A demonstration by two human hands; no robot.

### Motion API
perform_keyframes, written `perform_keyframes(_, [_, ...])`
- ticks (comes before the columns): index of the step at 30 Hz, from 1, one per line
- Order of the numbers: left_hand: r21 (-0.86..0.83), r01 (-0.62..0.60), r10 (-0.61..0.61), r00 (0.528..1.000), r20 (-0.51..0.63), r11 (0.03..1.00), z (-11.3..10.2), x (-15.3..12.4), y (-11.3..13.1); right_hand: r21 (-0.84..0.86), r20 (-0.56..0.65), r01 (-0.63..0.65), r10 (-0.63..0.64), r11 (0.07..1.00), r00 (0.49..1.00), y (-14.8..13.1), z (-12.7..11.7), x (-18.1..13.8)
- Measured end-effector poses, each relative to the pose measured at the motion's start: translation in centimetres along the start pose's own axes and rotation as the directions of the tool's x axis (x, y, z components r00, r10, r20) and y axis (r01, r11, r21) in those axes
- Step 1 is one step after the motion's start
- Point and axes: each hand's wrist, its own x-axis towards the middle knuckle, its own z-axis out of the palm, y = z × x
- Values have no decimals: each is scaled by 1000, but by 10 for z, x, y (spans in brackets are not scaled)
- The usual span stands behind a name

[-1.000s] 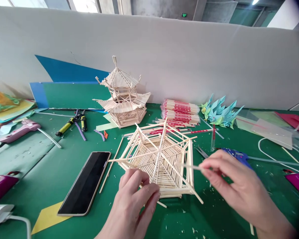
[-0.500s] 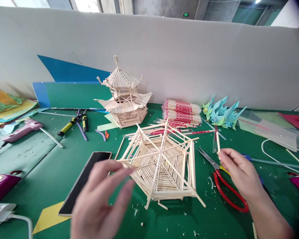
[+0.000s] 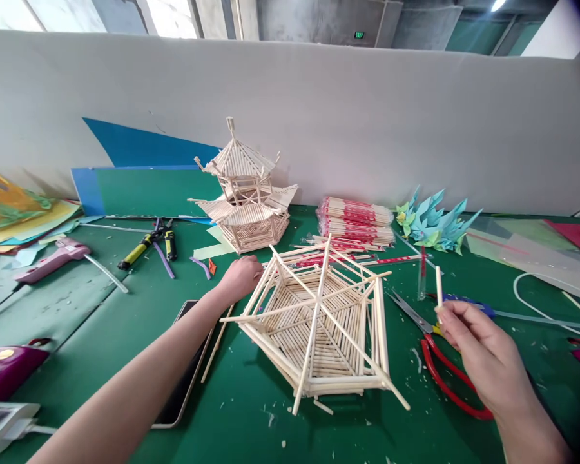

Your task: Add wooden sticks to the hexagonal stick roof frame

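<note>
A hexagonal wooden-stick frame rests on the green table in front of me, with long sticks crossing at a raised centre over its slatted floor. My left hand reaches past its far left corner, beside loose sticks. Its fingers are curled in, and the fingertips are mostly hidden, so anything between them cannot be made out. To the right of the frame, my right hand pinches a short wooden stick upright between thumb and fingers. Red-handled scissors lie open between the frame and this hand.
Behind stands a stick pagoda, with wrapped stick bundles and blue-green folded paper to its right. On the left are a phone, pliers and a pink glue gun. A blue-handled tool lies behind my right hand.
My left hand has moved forward from the near left of the frame to its far left side. My right hand still holds the short stick, slightly further right in view.
</note>
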Motion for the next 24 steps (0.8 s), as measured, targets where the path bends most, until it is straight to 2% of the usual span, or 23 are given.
perform_keyframes(5, [29,10,-12,996,83,1000,0,8,7,3,-31,-33,33,999,999,3,-1,0])
perform_keyframes(11, [-33,75,-70,988,136,997,-1,7,1,5,-28,-38,38,999,999,3,0,0])
perform_keyframes(18, [-231,153,-125,983,135,961,-1,0,-14,15,-13,-39,39,999,999,2,0,0])
perform_keyframes(24, [-441,202,-181,979,89,874,-11,-13,-27,43,12,-45,44,998,999,-2,-2,-2])
